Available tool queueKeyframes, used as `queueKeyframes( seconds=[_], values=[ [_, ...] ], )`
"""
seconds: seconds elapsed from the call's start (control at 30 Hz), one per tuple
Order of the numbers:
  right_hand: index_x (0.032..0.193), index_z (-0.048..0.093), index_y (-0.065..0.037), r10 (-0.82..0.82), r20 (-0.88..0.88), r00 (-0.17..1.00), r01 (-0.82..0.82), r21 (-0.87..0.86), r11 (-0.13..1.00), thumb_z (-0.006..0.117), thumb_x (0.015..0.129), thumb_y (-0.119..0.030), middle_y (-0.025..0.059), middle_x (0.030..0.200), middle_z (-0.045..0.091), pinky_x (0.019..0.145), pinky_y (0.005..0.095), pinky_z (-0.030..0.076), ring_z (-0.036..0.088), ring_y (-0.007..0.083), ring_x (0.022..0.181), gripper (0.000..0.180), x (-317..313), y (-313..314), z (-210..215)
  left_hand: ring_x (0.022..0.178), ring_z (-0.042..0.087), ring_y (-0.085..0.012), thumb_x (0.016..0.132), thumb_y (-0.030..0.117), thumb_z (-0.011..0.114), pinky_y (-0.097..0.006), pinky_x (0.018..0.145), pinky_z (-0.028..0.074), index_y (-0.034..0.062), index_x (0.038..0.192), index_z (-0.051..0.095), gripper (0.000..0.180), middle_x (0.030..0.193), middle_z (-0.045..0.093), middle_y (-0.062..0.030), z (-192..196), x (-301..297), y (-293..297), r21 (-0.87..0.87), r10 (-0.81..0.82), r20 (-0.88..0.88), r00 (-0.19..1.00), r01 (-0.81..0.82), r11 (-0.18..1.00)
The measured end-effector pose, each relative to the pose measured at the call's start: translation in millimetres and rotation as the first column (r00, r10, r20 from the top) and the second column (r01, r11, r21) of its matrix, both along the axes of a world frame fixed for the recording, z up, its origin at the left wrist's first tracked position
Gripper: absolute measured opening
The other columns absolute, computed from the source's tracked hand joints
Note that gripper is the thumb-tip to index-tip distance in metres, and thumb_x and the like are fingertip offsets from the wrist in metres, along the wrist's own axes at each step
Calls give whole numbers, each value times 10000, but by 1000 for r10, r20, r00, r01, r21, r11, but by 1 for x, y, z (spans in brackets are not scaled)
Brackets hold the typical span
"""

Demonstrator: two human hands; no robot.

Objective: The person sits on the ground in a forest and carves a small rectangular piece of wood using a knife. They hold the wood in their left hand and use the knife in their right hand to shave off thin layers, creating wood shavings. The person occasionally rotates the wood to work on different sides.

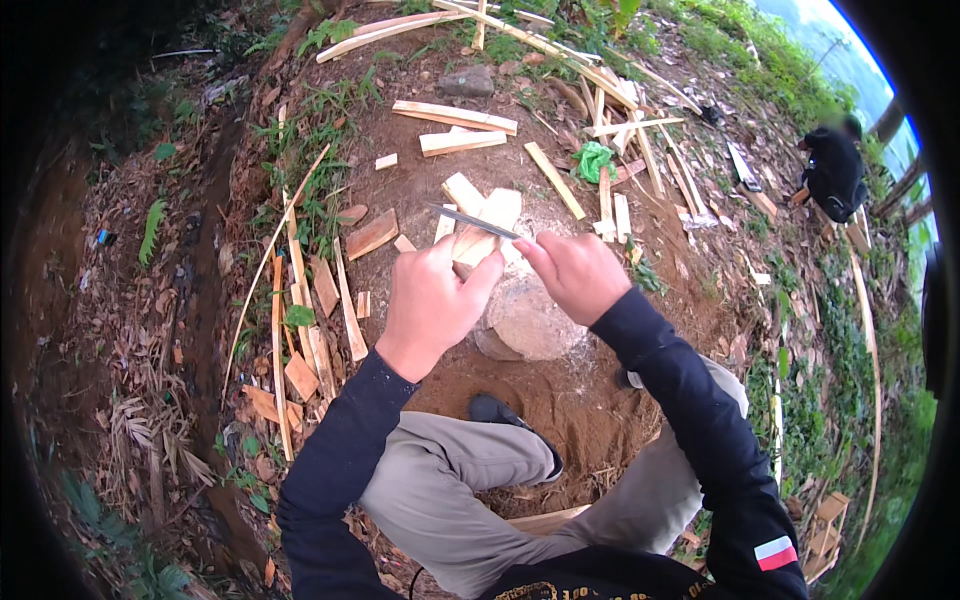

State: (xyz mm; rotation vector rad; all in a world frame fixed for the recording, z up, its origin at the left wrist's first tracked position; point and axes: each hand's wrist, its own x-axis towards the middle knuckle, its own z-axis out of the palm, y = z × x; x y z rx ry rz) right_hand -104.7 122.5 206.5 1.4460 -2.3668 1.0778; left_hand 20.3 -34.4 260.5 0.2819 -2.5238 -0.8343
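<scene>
My left hand (440, 303) is closed round the near end of a pale wooden block (497, 212) and tilts it up in front of me. The fingers of my right hand (575, 275) are wrapped round a knife (475, 222), whose handle is hidden in the grip. Its narrow grey blade points left and lies across the block, just beyond my left hand. Below both hands stands a round, pale, dusty stump or stone (530, 318); which of these it is, I cannot tell. Another short wood piece (463, 192) lies just behind the block.
Split boards (455, 117) lie on the bare soil ahead. Long strips (318, 345) are strewn on the left, and more sticks (640, 140) are piled at the far right beside a green plastic bag (594, 160). A person in dark clothes (835, 170) crouches at the right.
</scene>
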Motion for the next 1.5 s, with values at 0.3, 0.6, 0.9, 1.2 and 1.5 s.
queueKeyframes(
  seconds=[0.3,0.6,0.9,1.2,1.5],
  values=[
    [987,629,-5,-379,-188,906,407,138,903,455,1040,-268,150,614,594,498,457,455,571,298,492,320,-117,46,-57,506,566,-111,831,193,675,-292,501,442,-84,903,701,287,613,641,-111,8,-4,11,187,-29,-96,995,47,981],
    [770,548,-35,138,75,988,-133,-79,988,536,1026,-346,174,549,518,490,473,428,570,336,478,403,23,21,38,594,693,-310,822,243,689,-385,551,519,-49,861,707,294,631,656,-196,12,0,3,112,28,-19,999,-26,993],
    [1117,604,-18,-63,-378,924,167,247,954,474,1027,-145,146,716,586,484,419,504,613,314,558,203,-64,21,-12,538,647,-185,844,179,693,-316,510,490,-66,906,697,253,670,683,-135,17,11,16,67,-102,-208,973,118,991],
    [865,624,-29,309,827,470,102,-398,912,369,1067,-485,28,499,479,406,263,353,439,150,395,560,-40,38,30,475,577,-132,923,234,559,-250,460,449,-85,936,650,332,625,622,-94,18,7,2,728,-260,-112,959,257,635],
    [739,375,-141,471,727,499,122,-597,793,749,904,-98,-73,606,450,411,205,279,382,8,455,412,1,48,73,828,648,-177,930,255,537,-321,804,508,-89,1130,625,408,897,679,-125,13,-6,10,705,-458,-108,882,393,590]
  ],
)
